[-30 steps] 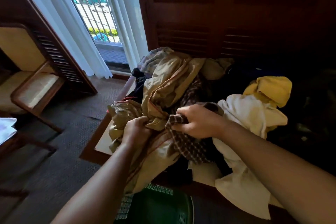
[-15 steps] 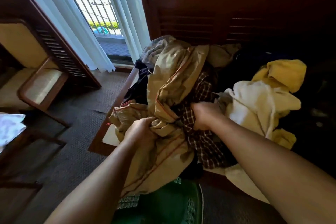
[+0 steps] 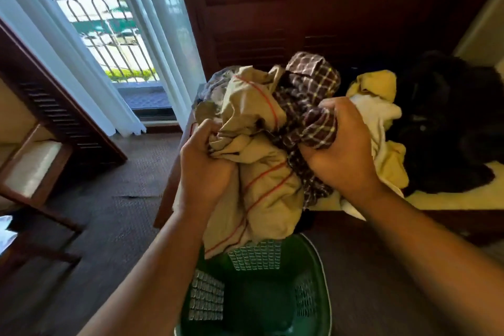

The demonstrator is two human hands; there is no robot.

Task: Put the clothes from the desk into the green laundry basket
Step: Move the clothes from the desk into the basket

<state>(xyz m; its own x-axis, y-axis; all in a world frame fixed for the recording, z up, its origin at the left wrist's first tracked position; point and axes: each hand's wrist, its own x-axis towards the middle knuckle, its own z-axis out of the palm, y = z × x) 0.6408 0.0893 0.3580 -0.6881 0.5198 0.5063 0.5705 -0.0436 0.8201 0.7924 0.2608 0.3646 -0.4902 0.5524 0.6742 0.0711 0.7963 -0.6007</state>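
Up close, a tan cloth with thin red stripes (image 3: pixel 259 172) is bunched in the left hand (image 3: pixel 203 169), fingers fully closed around it. Beside it, the right hand (image 3: pixel 339 153) is clenched on a brown checked shirt (image 3: pixel 311 106). Directly below both hands, on the floor, stands the green laundry basket (image 3: pixel 313 262); the tan cloth's lower edge hangs over its rim. Just beyond the right hand, yellow and white clothes (image 3: pixel 381 117) lie on the worktop (image 3: pixel 447 202), with a dark garment (image 3: pixel 447 123) farther right. Compared with a moment ago, the bundle is lifted higher and nearer the basket.
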